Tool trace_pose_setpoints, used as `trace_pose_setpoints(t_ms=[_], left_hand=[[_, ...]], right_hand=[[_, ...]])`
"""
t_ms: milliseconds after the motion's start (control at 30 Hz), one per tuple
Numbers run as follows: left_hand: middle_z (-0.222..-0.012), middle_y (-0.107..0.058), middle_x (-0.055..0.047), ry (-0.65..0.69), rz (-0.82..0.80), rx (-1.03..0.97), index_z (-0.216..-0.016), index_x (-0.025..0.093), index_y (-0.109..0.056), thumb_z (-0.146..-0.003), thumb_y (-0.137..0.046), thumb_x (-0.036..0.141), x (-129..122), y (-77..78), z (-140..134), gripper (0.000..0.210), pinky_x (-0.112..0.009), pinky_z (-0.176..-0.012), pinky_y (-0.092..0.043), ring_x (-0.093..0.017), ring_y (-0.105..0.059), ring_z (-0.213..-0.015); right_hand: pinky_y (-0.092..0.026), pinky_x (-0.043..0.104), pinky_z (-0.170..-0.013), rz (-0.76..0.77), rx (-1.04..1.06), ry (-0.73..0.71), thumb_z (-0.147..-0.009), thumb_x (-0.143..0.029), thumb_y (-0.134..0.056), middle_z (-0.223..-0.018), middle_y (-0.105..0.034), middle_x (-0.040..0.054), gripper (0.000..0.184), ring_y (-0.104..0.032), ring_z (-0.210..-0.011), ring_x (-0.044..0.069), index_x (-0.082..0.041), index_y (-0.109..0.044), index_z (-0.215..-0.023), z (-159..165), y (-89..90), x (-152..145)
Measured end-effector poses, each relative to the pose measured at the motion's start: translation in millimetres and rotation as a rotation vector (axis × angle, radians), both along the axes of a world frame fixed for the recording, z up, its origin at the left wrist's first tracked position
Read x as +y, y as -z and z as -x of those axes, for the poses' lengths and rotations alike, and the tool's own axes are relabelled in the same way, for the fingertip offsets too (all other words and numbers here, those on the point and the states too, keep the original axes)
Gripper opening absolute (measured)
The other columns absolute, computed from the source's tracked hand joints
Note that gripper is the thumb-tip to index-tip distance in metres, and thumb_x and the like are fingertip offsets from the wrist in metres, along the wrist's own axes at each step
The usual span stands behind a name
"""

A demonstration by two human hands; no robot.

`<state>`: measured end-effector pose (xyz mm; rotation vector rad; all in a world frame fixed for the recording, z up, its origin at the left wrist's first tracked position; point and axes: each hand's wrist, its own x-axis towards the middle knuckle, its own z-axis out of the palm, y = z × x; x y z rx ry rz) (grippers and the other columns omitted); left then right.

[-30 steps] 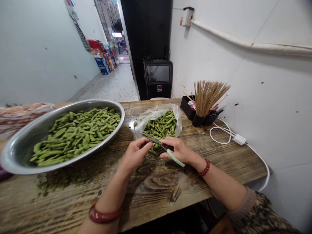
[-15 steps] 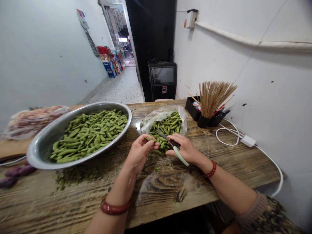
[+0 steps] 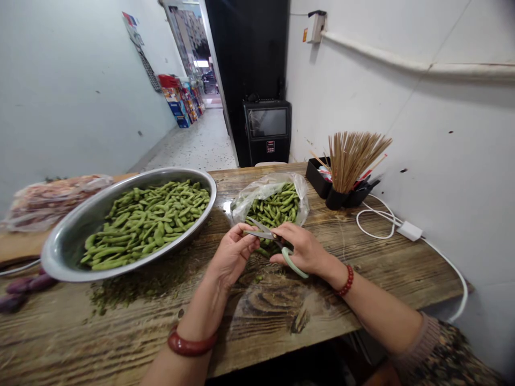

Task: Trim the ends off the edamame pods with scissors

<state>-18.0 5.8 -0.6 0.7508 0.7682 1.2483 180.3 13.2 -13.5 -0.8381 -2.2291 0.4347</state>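
Observation:
My left hand [image 3: 234, 253] is closed in a pinch on an edamame pod, which its fingers mostly hide. My right hand [image 3: 302, 247] is wrapped round scissors [image 3: 290, 262] with pale green handles. Their blades are parted and reach to my left fingertips, one blade at the pinched pod. Just beyond both hands lies a clear plastic bag [image 3: 302, 199] with edamame pods [image 3: 277, 206] spilling toward me. To the left, a large metal basin [image 3: 60, 257] holds many more green pods [image 3: 153, 225].
Green trimmings [image 3: 132, 289] lie below the basin on the wooden table [image 3: 257, 338]. Bagged meat [image 3: 60, 198] and purple onions [image 3: 24, 292] are at the left. Skewers [image 3: 354, 161] stand in a black holder [image 3: 336, 199] at the back right, near a white cable [image 3: 442, 257].
The scissors have swung left and down, so their blades now meet my left fingertips. The pod that showed between those fingers is now mostly covered.

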Motion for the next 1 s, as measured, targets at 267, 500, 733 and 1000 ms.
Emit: trace_pose_setpoints(t_ms=[267, 500, 733, 1000], left_hand=[[-0.074, -0.068, -0.001, 0.054, 0.001, -0.002, -0.075, 0.014, -0.060, -0.062, -0.081, 0.017, -2, 1.6, -6, 0.025, -0.020, -0.062, -0.050, -0.010, -0.062, -0.063], [-0.072, -0.068, -0.001, 0.072, -0.024, 0.019, -0.073, 0.014, -0.061, -0.063, -0.081, 0.018, -3, 2.1, -7, 0.022, -0.020, -0.062, -0.050, -0.009, -0.061, -0.060], [-0.073, -0.068, -0.001, 0.082, -0.020, 0.030, -0.075, 0.014, -0.061, -0.062, -0.081, 0.018, -2, 1.3, -5, 0.024, -0.019, -0.060, -0.051, -0.008, -0.061, -0.058], [-0.071, -0.066, 0.000, 0.076, 0.003, 0.012, -0.079, 0.015, -0.061, -0.068, -0.077, 0.016, 2, -1.0, 4, 0.019, -0.019, -0.062, -0.053, -0.008, -0.061, -0.059]], right_hand=[[-0.047, 0.036, -0.082, -0.021, 0.019, -0.012, -0.073, -0.039, -0.075, -0.102, -0.060, 0.0100, 0.054, -0.057, -0.092, 0.023, -0.018, -0.054, -0.118, 1, 0.2, -1], [-0.047, 0.036, -0.081, -0.026, 0.023, -0.018, -0.075, -0.039, -0.073, -0.102, -0.061, 0.0109, 0.050, -0.057, -0.091, 0.023, -0.017, -0.055, -0.117, -1, 1.6, 1], [-0.048, 0.035, -0.080, -0.043, 0.002, -0.007, -0.078, -0.036, -0.071, -0.100, -0.062, 0.0100, 0.047, -0.058, -0.090, 0.022, -0.019, -0.055, -0.119, -3, 0.9, 2], [-0.048, 0.030, -0.075, -0.040, -0.047, 0.047, -0.084, -0.037, -0.065, -0.100, -0.062, 0.0088, 0.044, -0.060, -0.086, 0.020, -0.019, -0.054, -0.123, -6, -1.4, 2]])
